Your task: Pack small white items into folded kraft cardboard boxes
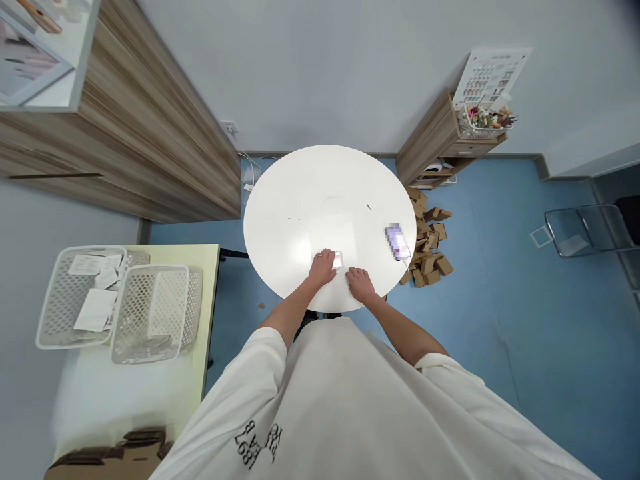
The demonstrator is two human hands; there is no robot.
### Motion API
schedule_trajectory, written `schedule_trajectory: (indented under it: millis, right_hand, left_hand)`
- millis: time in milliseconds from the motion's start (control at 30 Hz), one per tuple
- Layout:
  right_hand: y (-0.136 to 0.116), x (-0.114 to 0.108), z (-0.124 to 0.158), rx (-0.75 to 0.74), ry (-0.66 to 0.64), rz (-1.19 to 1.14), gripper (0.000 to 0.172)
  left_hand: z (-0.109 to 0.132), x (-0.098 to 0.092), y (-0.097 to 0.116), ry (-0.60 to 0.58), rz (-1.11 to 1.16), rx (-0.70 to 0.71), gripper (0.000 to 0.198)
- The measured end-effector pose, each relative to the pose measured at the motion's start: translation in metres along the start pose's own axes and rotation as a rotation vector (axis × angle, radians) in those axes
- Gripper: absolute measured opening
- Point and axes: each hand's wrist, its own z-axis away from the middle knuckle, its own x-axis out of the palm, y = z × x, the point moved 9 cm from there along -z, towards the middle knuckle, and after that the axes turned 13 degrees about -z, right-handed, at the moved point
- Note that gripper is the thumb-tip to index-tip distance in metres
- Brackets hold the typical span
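Note:
A small, flat, clear square piece with a pinkish tint (pixel 339 260) lies on the white oval table (pixel 325 173), close to its near edge. Against the left side of that piece is my left hand (pixel 323 267), its fingers bent and drawn together at the edge. My right hand (pixel 361 285) rests on the tabletop just right of and below the piece, apart from it, fingers lying on the surface. What exactly the piece is cannot be made out at this size.
A phone (pixel 397 241) with a cable lies at the table's right side. Small cardboard boxes (pixel 427 250) are heaped on the floor beyond. White baskets (pixel 150 313) stand on a side table at left. A wooden cabinet (pixel 170 127) and a drawer unit (pixel 435 140) flank the table.

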Motion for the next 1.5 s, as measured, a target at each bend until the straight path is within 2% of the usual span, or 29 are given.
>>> schedule_trajectory:
  millis: [167, 400, 567, 733, 833, 933, 1033, 1167, 1233, 1300, 1400, 1467, 1500]
  right_hand:
    - [-0.001, 0.004, -0.007, -0.037, -0.001, 0.155, 0.037]
    - [-0.006, 0.01, -0.013, -0.077, -0.056, 0.241, 0.03]
    - [-0.009, 0.011, -0.02, -0.064, -0.078, 0.244, 0.03]
    - [-0.009, 0.0, -0.029, -0.026, -0.102, 0.192, 0.03]
    - [-0.01, -0.015, -0.032, -0.034, -0.075, 0.12, 0.027]
    - [-0.012, -0.028, -0.032, -0.059, -0.074, 0.051, 0.025]
    - [-0.012, -0.033, -0.027, -0.096, -0.131, -0.019, 0.026]
    - [-0.011, -0.034, -0.024, -0.115, -0.173, -0.069, 0.041]
    - [-0.006, -0.033, -0.029, -0.064, -0.177, -0.072, 0.032]
    - [0.001, -0.034, -0.036, 0.014, -0.168, -0.081, 0.025]
    - [0.01, -0.039, -0.05, 0.097, -0.13, -0.116, 0.031]
    - [0.014, -0.041, -0.058, 0.121, -0.107, -0.134, 0.031]
    - [0.016, -0.042, -0.062, 0.134, -0.101, -0.141, 0.031]
  left_hand:
    - [-0.012, 0.012, -0.001, -0.036, -0.107, -0.015, 0.052]
    - [-0.013, 0.021, -0.005, -0.065, -0.162, -0.023, 0.053]
    - [-0.009, 0.016, -0.005, -0.074, -0.121, -0.033, 0.053]
    - [0.021, -0.001, -0.003, 0.011, -0.127, -0.11, 0.049]
    - [0.039, 0.006, 0.004, -0.072, -0.13, -0.085, 0.059]
    - [0.048, 0.014, 0.002, -0.174, -0.193, -0.087, 0.049]
    - [0.045, 0.012, -0.006, -0.234, -0.223, -0.117, 0.031]
    - [0.034, 0.005, -0.011, -0.31, -0.205, -0.101, 0.024]
    - [0.03, 0.002, -0.013, -0.345, -0.191, -0.099, 0.023]
    - [0.027, -0.008, -0.016, -0.305, -0.192, -0.118, 0.025]
    - [0.026, -0.036, -0.017, -0.066, -0.243, -0.166, 0.036]
    - [0.029, -0.047, -0.007, 0.045, -0.275, -0.122, 0.043]
    - [0.031, -0.045, 0.001, 0.041, -0.28, -0.066, 0.044]
